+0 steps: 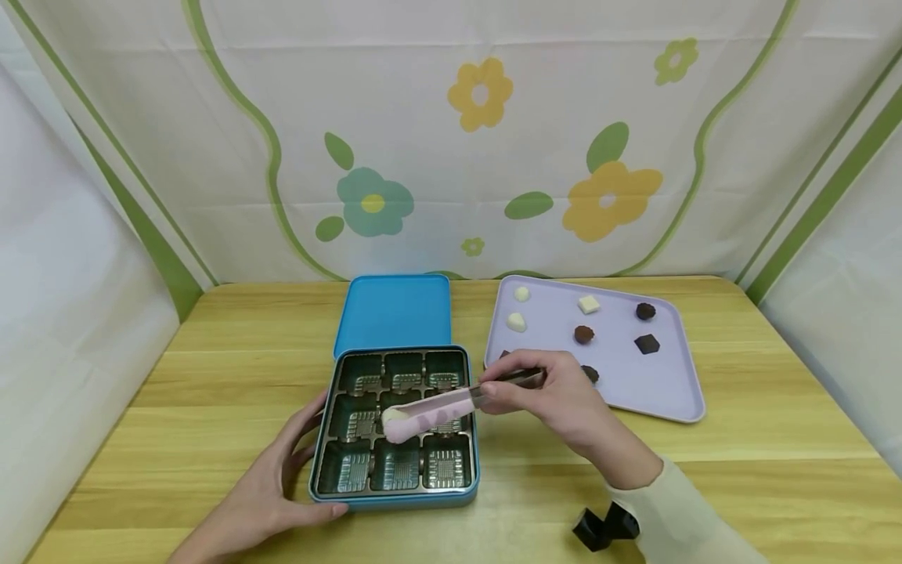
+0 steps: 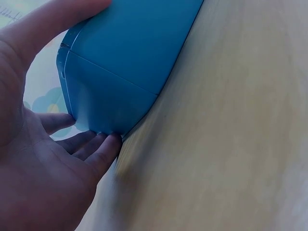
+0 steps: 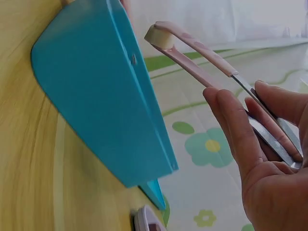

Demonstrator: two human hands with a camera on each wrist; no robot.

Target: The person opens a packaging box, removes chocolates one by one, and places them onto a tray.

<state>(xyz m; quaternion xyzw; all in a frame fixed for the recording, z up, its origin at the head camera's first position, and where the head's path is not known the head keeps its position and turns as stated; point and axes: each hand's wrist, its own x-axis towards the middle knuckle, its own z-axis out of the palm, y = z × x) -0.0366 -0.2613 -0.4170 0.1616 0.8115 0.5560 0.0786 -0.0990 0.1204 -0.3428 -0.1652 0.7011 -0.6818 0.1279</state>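
Note:
A blue square tin (image 1: pixel 405 503) with a dark insert of several compartments stands on the wooden table. My left hand (image 1: pixel 268 478) holds its left side, the thumb at the front corner; the left wrist view shows fingertips (image 2: pixel 113 140) against the blue wall. In my right hand (image 1: pixel 546 392) are tongs (image 1: pixel 433 415) with metal arms and pink tips, pinched between thumb and fingers. The tips clasp a small white chocolate (image 3: pixel 160 37), held above the middle of the insert. That insert's compartments show bare bottoms.
Behind the tin lies its blue lid (image 1: pixel 395 317). A pale purple tray (image 1: pixel 655 384) at the back right bears several white and brown chocolates, such as a dark diamond-shaped one (image 1: pixel 647 344). Black blocky pieces (image 1: pixel 604 526) show by the right sleeve. A flowered curtain (image 1: pixel 437 117) rises behind the table.

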